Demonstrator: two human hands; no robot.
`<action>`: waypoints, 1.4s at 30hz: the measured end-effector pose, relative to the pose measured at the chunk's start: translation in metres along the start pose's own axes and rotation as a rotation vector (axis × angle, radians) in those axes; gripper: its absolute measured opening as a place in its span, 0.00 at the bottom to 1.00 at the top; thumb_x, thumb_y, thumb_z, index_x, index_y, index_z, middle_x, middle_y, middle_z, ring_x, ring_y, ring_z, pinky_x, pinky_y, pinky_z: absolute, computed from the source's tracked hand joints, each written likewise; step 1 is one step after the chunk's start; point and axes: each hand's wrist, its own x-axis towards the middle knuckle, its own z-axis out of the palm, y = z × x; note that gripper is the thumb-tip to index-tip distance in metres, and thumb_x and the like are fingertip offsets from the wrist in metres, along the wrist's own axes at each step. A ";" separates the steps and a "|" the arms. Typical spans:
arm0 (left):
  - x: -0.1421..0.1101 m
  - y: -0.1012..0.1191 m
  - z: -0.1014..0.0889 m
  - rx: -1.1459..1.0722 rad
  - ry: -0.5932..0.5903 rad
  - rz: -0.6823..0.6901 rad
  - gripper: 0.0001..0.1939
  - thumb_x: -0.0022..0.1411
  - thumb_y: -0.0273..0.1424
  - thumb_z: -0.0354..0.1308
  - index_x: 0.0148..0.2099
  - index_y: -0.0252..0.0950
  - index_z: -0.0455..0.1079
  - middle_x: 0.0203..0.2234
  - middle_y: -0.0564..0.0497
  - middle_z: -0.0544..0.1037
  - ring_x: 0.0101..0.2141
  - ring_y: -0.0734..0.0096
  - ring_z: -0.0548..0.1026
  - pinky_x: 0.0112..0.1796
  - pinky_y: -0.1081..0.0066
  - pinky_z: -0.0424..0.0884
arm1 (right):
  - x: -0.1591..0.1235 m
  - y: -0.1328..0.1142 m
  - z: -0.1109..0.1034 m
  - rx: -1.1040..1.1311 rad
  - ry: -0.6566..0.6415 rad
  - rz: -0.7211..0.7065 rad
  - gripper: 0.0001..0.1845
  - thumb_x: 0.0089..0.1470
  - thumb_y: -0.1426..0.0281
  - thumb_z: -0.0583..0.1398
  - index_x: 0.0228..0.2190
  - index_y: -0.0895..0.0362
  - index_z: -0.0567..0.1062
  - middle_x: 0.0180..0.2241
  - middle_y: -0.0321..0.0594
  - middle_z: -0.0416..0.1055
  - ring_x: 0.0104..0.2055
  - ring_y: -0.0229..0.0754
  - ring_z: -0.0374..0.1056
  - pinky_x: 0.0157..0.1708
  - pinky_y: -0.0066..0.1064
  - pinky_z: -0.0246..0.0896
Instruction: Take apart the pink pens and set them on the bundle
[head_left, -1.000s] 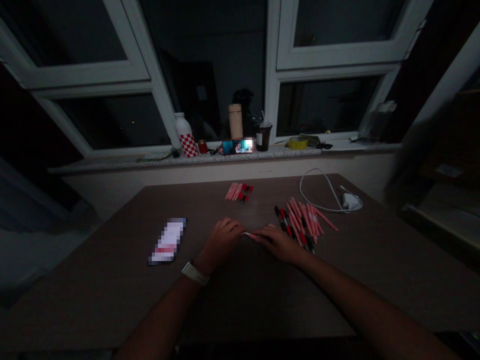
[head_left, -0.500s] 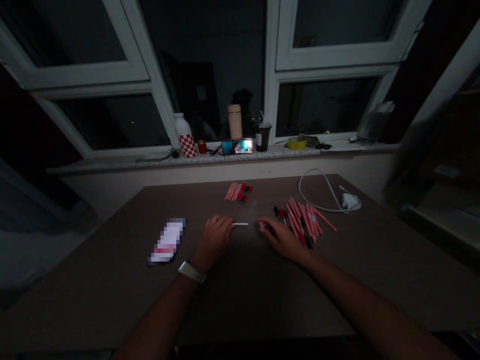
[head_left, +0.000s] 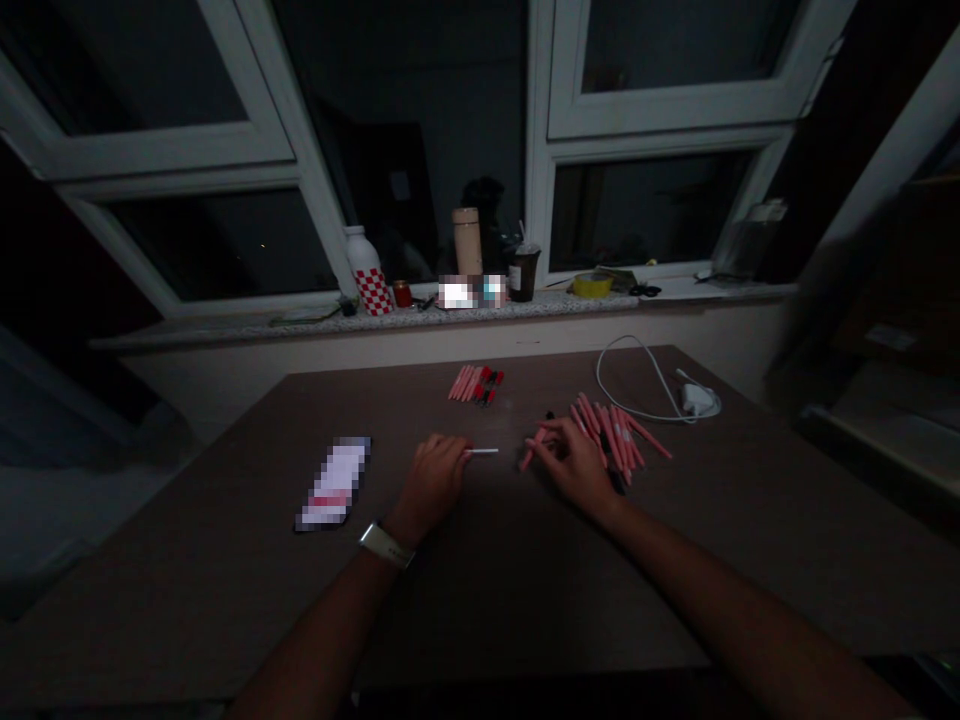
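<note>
left hand [head_left: 439, 478]: fingers clamped on white pen refill [head_left: 482, 451], tip at 3 o'clock | right hand [head_left: 574, 465]: fingers clamped on pink pen barrel [head_left: 534, 447], end at 7 o'clock | near, not touching | loose pink pens [head_left: 615, 430] at 2 o'clock on bench [head_left: 225, 600]

- A thin white pen refill [head_left: 481, 451] lies level, pinched at 1 end in the left hand [head_left: 433, 483], well left of the pile.
- 1 pink pen barrel [head_left: 531, 450] slants out of the right hand [head_left: 574, 465], whose fingers close on it just left of the pile.
- The pile of pink pen barrels [head_left: 611, 430] lies loose and overlapping, with dark pen parts showing at its edges.
- A small row of pink barrels and red-and-black pen parts [head_left: 477, 384] lies side by side, left of the pile and farther from the camera.
</note>
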 end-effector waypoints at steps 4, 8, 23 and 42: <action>0.000 0.002 -0.001 -0.025 0.005 0.017 0.12 0.70 0.32 0.44 0.43 0.37 0.68 0.37 0.48 0.75 0.40 0.63 0.68 0.40 0.64 0.62 | 0.001 -0.002 -0.004 -0.047 0.057 -0.021 0.17 0.55 0.61 0.60 0.44 0.55 0.67 0.34 0.42 0.75 0.35 0.44 0.73 0.35 0.35 0.67; 0.001 0.006 -0.004 -0.055 0.020 0.028 0.12 0.70 0.32 0.44 0.43 0.37 0.69 0.38 0.48 0.75 0.41 0.63 0.67 0.42 0.63 0.62 | 0.001 -0.004 -0.005 -0.162 -0.098 -0.072 0.15 0.56 0.63 0.60 0.44 0.55 0.71 0.37 0.43 0.76 0.39 0.45 0.72 0.40 0.37 0.66; 0.001 0.011 -0.008 -0.044 0.006 0.063 0.11 0.69 0.32 0.45 0.43 0.38 0.69 0.38 0.48 0.75 0.42 0.62 0.67 0.43 0.61 0.61 | -0.003 -0.003 0.003 -0.232 -0.314 -0.236 0.13 0.61 0.66 0.56 0.46 0.52 0.75 0.39 0.42 0.75 0.43 0.45 0.69 0.44 0.37 0.63; -0.001 0.012 0.002 -0.132 -0.122 0.124 0.12 0.69 0.36 0.47 0.46 0.38 0.69 0.39 0.48 0.75 0.40 0.64 0.71 0.42 0.64 0.64 | -0.009 -0.001 0.011 -0.406 -0.370 -0.353 0.14 0.61 0.68 0.55 0.46 0.53 0.76 0.38 0.43 0.74 0.41 0.44 0.67 0.42 0.34 0.62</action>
